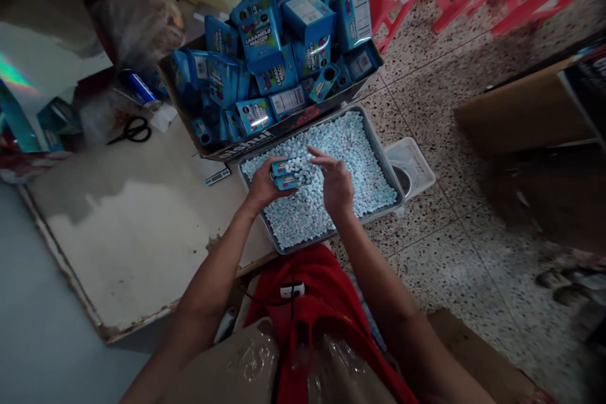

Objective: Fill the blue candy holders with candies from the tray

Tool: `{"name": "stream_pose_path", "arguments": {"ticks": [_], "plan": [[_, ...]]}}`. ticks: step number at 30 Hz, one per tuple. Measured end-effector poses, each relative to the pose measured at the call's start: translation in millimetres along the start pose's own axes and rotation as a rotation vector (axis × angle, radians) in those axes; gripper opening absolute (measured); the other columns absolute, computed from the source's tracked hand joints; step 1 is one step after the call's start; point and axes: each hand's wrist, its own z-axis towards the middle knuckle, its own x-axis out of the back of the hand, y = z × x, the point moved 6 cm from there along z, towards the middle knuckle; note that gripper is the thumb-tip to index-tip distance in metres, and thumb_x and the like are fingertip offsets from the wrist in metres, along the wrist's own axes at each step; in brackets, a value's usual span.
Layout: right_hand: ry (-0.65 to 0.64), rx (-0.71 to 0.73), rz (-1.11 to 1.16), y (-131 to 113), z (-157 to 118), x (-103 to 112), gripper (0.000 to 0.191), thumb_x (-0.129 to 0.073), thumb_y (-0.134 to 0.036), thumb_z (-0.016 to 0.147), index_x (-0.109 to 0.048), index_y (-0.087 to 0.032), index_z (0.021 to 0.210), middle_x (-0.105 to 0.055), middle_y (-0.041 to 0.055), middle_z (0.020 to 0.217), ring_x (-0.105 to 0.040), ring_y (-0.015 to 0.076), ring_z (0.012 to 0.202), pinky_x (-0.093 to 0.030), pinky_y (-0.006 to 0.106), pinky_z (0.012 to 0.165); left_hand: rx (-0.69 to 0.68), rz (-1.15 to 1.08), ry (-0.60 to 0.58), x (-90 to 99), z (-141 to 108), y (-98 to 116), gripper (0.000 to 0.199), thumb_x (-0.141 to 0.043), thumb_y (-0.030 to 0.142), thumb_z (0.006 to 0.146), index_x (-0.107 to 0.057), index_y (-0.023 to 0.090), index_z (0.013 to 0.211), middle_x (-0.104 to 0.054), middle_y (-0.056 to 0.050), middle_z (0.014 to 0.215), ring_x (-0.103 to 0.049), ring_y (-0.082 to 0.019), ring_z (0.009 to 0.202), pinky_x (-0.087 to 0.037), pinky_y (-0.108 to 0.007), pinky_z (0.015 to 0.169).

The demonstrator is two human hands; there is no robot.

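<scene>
Grasping small blue boxes (285, 176) in left hand (262, 187), above tray (381, 151) of pale pellets (362, 158). Holding right hand (338, 188) open, fingers extended beside pellet-filled ends of small blue boxes, near large carton (277, 132)

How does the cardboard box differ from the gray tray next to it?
The cardboard box is deep and heaped with blue packets; the gray tray is shallow and spread with small pale pieces. The box sits farther off, the tray nearer. Both are open-topped.
</scene>
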Motion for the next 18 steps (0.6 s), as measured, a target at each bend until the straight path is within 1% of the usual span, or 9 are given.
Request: {"name": "stream_pose_path", "arguments": {"ticks": [2, 4, 6, 7, 10, 13, 15, 17, 18], "plan": [[0.026, -0.016, -0.163, 22.3, -5.4, 28.4, 0.052, -0.034, -0.063, 0.104, -0.077, -0.033, 0.102, -0.075, 0.0023, 0.139, -0.062, 0.0267, 0.143, -0.042, 0.056, 0.125, 0.009, -0.101, 0.004, -3.3, -0.7, -9.4, 0.083, -0.097, 0.054, 0.060, -0.061, 0.022, 0.127, -0.078, -0.005, 0.112, -0.077, -0.028, 0.101, -0.063, -0.045, 0.092], [0.053, -0.011, -0.375, 46.5, -15.8, 55.4, 0.043, -0.048, -0.062, 0.100, -0.078, -0.032, 0.107, -0.075, 0.0069, 0.139, -0.063, 0.0299, 0.141, -0.042, 0.057, 0.124, 0.017, -0.125, 0.041, -3.5, -0.2, -14.7, 0.083, -0.095, 0.059, 0.062, -0.060, 0.022, 0.127, -0.077, -0.004, 0.109, -0.077, -0.027, 0.099, -0.063, -0.045, 0.091], [0.049, 0.010, -0.580, 70.0, -29.1, 71.8, 0.042, -0.059, -0.064, 0.095, -0.077, -0.031, 0.115, -0.072, 0.0113, 0.142, -0.061, 0.0339, 0.141, -0.042, 0.060, 0.124, -0.011, -0.080, 0.066, -1.3, 0.5, -14.0, 0.078, -0.094, 0.059, 0.064, -0.061, 0.025, 0.126, -0.077, -0.004, 0.112, -0.077, -0.028, 0.101, -0.063, -0.046, 0.093], [0.039, 0.020, -0.668, 81.0, -35.2, 74.7, 0.045, -0.062, -0.064, 0.093, -0.075, -0.031, 0.120, -0.069, 0.0132, 0.145, -0.059, 0.0356, 0.142, -0.042, 0.061, 0.124, -0.029, -0.054, 0.082, 1.5, 0.3, -12.8, 0.076, -0.094, 0.057, 0.065, -0.062, 0.026, 0.126, -0.077, -0.005, 0.114, -0.077, -0.029, 0.103, -0.063, -0.047, 0.094], [0.007, 0.040, -0.866, 107.8, -42.9, 65.9, 0.061, -0.067, -0.064, 0.090, -0.066, -0.027, 0.138, -0.060, 0.0182, 0.155, -0.053, 0.0399, 0.148, -0.038, 0.064, 0.125, -0.065, 0.055, 0.144, 15.1, -4.3, -10.6, 0.072, -0.093, 0.053, 0.069, -0.061, 0.026, 0.128, -0.074, -0.010, 0.127, -0.074, -0.032, 0.117, -0.060, -0.051, 0.105], [-0.005, 0.057, -0.986, 122.4, -26.9, 45.6, 0.071, -0.067, -0.059, 0.090, -0.057, -0.024, 0.151, -0.055, 0.0195, 0.160, -0.049, 0.0418, 0.150, -0.036, 0.065, 0.125, -0.080, 0.131, 0.100, 24.1, -13.5, -11.8, 0.074, -0.094, 0.052, 0.069, -0.061, 0.024, 0.129, -0.072, -0.012, 0.134, -0.071, -0.034, 0.126, -0.056, -0.050, 0.112], [-0.027, 0.055, -1.009, 128.1, -5.0, 34.8, 0.066, -0.066, -0.052, 0.091, -0.059, -0.024, 0.151, -0.060, 0.0180, 0.154, -0.053, 0.0405, 0.144, -0.040, 0.061, 0.122, -0.051, 0.130, 0.087, 28.7, -20.3, -15.5, 0.077, -0.095, 0.053, 0.067, -0.060, 0.023, 0.130, -0.072, -0.013, 0.135, -0.071, -0.033, 0.125, -0.057, -0.047, 0.111], [-0.026, 0.010, -0.980, 132.4, 20.5, 31.4, 0.059, -0.066, -0.044, 0.088, -0.066, -0.023, 0.143, -0.067, 0.0173, 0.142, -0.059, 0.0387, 0.135, -0.046, 0.057, 0.117, 0.003, 0.114, 0.103, 32.0, -26.1, -20.7, 0.082, -0.095, 0.057, 0.066, -0.059, 0.022, 0.130, -0.072, -0.014, 0.135, -0.071, -0.032, 0.125, -0.057, -0.045, 0.110], [0.000, -0.030, -0.941, 133.5, 32.6, 33.0, 0.055, -0.068, -0.041, 0.085, -0.069, -0.022, 0.136, -0.069, 0.0170, 0.136, -0.061, 0.0379, 0.130, -0.048, 0.055, 0.115, 0.021, 0.100, 0.095, 31.6, -28.3, -22.9, 0.083, -0.095, 0.060, 0.064, -0.059, 0.022, 0.129, -0.072, -0.014, 0.134, -0.071, -0.032, 0.124, -0.058, -0.045, 0.109]]}}
